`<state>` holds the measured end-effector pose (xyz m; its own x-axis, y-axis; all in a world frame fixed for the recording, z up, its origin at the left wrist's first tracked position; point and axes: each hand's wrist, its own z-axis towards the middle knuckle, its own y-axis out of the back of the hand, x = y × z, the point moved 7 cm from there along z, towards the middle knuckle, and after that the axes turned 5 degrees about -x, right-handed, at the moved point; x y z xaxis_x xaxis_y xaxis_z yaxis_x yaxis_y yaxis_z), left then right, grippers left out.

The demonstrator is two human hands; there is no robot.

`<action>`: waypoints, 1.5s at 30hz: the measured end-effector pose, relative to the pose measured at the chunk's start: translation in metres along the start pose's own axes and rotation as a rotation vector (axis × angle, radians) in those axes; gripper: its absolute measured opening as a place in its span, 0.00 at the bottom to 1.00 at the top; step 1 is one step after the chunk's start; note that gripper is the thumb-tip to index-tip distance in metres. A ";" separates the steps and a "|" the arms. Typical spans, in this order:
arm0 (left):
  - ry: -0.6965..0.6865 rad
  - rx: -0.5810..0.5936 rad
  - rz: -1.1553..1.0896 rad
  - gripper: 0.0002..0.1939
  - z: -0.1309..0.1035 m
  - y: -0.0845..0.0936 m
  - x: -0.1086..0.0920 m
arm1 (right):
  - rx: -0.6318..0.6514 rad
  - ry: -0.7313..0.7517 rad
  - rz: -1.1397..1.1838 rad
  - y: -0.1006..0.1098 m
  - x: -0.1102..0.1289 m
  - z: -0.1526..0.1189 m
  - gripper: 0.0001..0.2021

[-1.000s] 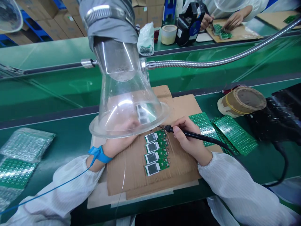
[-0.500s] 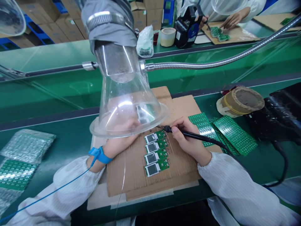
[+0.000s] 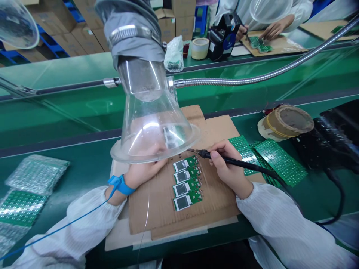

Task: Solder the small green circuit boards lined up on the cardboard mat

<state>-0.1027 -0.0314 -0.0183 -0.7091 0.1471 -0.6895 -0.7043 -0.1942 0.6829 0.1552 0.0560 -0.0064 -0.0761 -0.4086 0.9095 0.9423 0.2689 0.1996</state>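
My right hand (image 3: 228,166) is closed around a soldering iron (image 3: 206,154), its tip pointing left under the rim of the clear fume hood (image 3: 154,130). Behind that hood my left hand (image 3: 148,160) is curled, its fingers blurred by the plastic. A thin solder wire (image 3: 147,211) rises from the table's front edge towards this hand; the grip on it is hard to see. Through the hood a board with a pale screen (image 3: 171,136) shows near the left fingers. Below the iron, several small green circuit boards with screens (image 3: 182,188) lie in a column on the cardboard (image 3: 215,201).
Green circuit panels (image 3: 280,160) lie at the right, beside a tape roll (image 3: 284,123) and a black device (image 3: 336,134). Bubble-wrapped panels (image 3: 36,173) are at left. A blue cord (image 3: 67,226) trails from my wristband. A co-worker's hands (image 3: 276,30) handle boards across the divider.
The soldering iron and my right hand have shifted slightly right, away from the top board of the column. My left hand stays behind the hood. The whole view has moved a little.
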 end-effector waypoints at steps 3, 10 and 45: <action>-0.025 -0.066 -0.001 0.06 0.000 0.006 -0.004 | -0.053 -0.015 0.038 0.003 -0.002 -0.001 0.11; -0.115 -0.097 0.157 0.12 0.004 0.007 -0.014 | -0.076 -0.043 0.052 0.003 -0.002 0.003 0.14; -0.095 -0.078 0.223 0.17 0.042 0.030 -0.017 | -0.110 -0.130 0.088 -0.002 -0.005 0.031 0.12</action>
<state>-0.1128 0.0008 0.0238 -0.8490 0.1818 -0.4961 -0.5284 -0.3056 0.7921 0.1437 0.0849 0.0003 -0.0261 -0.2698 0.9626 0.9766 0.1987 0.0822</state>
